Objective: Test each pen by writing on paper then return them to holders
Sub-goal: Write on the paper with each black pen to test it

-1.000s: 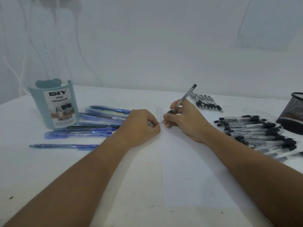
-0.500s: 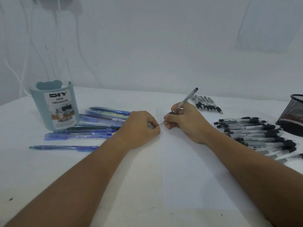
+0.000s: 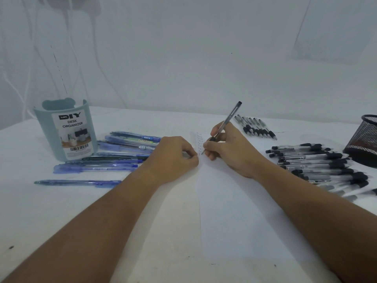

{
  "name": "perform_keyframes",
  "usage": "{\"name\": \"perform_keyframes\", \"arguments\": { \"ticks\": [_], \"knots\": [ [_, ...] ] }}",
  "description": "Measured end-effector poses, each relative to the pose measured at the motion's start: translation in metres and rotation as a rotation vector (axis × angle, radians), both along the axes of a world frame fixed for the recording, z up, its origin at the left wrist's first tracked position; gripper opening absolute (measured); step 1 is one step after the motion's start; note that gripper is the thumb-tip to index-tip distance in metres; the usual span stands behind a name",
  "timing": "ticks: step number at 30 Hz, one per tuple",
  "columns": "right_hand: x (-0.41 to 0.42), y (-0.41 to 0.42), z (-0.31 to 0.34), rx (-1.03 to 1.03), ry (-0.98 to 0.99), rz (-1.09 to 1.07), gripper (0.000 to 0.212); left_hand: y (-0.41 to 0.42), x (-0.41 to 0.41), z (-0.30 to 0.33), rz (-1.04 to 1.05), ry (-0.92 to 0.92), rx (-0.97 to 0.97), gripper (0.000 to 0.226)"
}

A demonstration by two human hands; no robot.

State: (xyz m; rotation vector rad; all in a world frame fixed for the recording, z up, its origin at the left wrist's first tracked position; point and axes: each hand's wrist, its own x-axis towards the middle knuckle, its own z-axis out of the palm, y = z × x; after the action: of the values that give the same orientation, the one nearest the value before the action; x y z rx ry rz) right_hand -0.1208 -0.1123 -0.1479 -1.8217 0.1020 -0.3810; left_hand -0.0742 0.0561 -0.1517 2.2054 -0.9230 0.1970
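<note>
Table (image 3: 61,211) takes up most of the view, white, with the paper (image 3: 234,211) lying long under both forearms so the writing spot sits right at the fingers. Right hand (image 3: 228,150) has thumb and fingers clamped round the pen (image 3: 228,121), a normal writing hold, tip down on the paper's far left edge, top end tilted up and away. A column of small test words runs just beyond the tip. Left hand (image 3: 173,156) sits touching the paper edge just left of the tip, fingers curled under, probably pinning the sheet so it won't slide; can't tell if it pinches anything. Judging by this, one pen is mid-test.

Left of the grip: blue pens (image 3: 122,148) in a loose pile, one stray nearer the person, and the organizer (image 3: 65,129) standing beyond them. Right of the grip: a big pile of black pens (image 3: 318,164), a neat row of six or so behind the hand, and the mesh holder (image 3: 365,139) at the frame edge. Path from grip to mesh holder crosses the black pile; a low carry could knock it.
</note>
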Motion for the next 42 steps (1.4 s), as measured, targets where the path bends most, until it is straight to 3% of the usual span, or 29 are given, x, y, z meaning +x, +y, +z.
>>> {"name": "perform_keyframes", "arguments": {
  "ticks": [22, 32, 39, 42],
  "knots": [
    [0.0004, -0.0043, 0.0010, 0.146, -0.010, -0.030, 0.032, 0.0004, -0.0013, 0.0006, 0.007, 0.015, -0.004, 0.008],
    [0.0032, -0.0033, -0.0023, -0.009, -0.011, -0.063, 0.027, 0.0008, -0.0014, 0.0007, 0.003, 0.017, -0.008, 0.008],
    [0.0000, -0.0030, 0.0029, 0.099, 0.026, -0.035, 0.030, 0.0007, -0.0017, 0.0015, 0.006, 0.023, -0.008, 0.008],
    [0.0017, -0.0022, 0.0008, 0.031, 0.022, -0.040, 0.028, 0.0009, -0.0018, 0.0015, 0.006, 0.027, -0.005, 0.008]
  ]
}}
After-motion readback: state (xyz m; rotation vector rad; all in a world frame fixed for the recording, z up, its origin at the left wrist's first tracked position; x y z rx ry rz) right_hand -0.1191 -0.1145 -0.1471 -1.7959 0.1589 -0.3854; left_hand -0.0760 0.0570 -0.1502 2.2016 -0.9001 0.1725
